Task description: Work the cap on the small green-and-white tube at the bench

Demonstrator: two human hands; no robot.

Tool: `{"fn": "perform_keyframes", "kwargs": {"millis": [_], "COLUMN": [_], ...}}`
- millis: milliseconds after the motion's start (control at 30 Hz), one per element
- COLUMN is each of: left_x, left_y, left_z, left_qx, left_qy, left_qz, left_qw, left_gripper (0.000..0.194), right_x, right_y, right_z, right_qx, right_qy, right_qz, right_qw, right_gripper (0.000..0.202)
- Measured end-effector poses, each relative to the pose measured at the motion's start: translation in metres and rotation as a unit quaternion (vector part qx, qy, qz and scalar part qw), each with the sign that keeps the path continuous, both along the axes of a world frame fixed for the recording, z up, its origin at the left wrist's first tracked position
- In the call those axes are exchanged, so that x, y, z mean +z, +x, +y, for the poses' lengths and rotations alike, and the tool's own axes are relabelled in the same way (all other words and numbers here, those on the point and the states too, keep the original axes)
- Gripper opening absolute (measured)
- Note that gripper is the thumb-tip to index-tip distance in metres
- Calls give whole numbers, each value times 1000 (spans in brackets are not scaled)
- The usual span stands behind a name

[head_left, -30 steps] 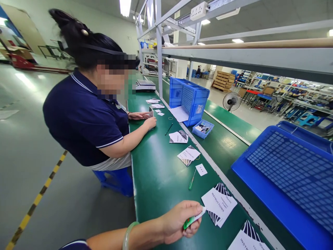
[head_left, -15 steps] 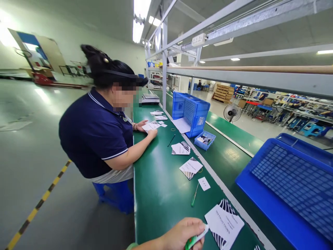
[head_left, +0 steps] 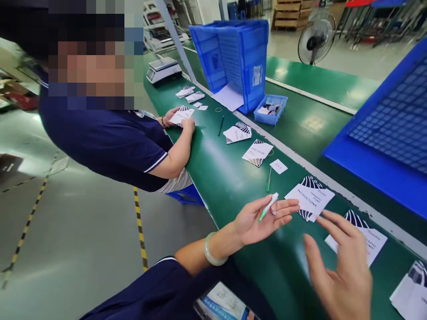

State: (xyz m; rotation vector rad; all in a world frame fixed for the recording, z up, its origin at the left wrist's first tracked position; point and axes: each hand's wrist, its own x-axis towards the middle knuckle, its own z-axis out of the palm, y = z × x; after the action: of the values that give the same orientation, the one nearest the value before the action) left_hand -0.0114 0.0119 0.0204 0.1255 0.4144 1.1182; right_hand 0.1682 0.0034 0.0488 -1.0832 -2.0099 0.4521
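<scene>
The left hand (head_left: 263, 218) lies palm up above the green desk (head_left: 230, 178), a small green-and-white tube (head_left: 268, 207) resting across its open fingers; the right hand (head_left: 340, 271) hovers open, empty, near an instruction leaflet (head_left: 310, 198).

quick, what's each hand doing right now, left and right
Left hand: open, palm up, a small green and white tube lying across its fingers.
Right hand: open, fingers spread, holding nothing, above the green table.

L hand (head_left: 263, 220) palm-up, flat; R hand (head_left: 340, 271) fingers spread.
</scene>
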Motion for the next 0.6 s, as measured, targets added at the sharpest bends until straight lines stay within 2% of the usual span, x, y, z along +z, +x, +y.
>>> {"fn": "perform_keyframes", "kwargs": {"millis": [133,367,500,600], "left_x": [4,0,-1,-2], "left_y": [1,7,8,4], "left_z": [-2,-1,-1,-2], "left_qx": [-6,-30,-14,-20], "left_qy": [18,76,73,71], "left_qz": [10,9,52,131], "left_qw": [1000,997,996,989], "left_gripper": [38,33,31,31], "right_x": [-17,-31,-26,-14], "right_y": [-16,-29,-20,-7], "right_z": [14,16,20,26], "right_qx": [28,9,6,-8], "right_qy": [14,51,14,-62], "right_qz": [-80,-111,-62,26], "right_qw": [996,993,998,998], "right_gripper": [27,16,14,12]}}
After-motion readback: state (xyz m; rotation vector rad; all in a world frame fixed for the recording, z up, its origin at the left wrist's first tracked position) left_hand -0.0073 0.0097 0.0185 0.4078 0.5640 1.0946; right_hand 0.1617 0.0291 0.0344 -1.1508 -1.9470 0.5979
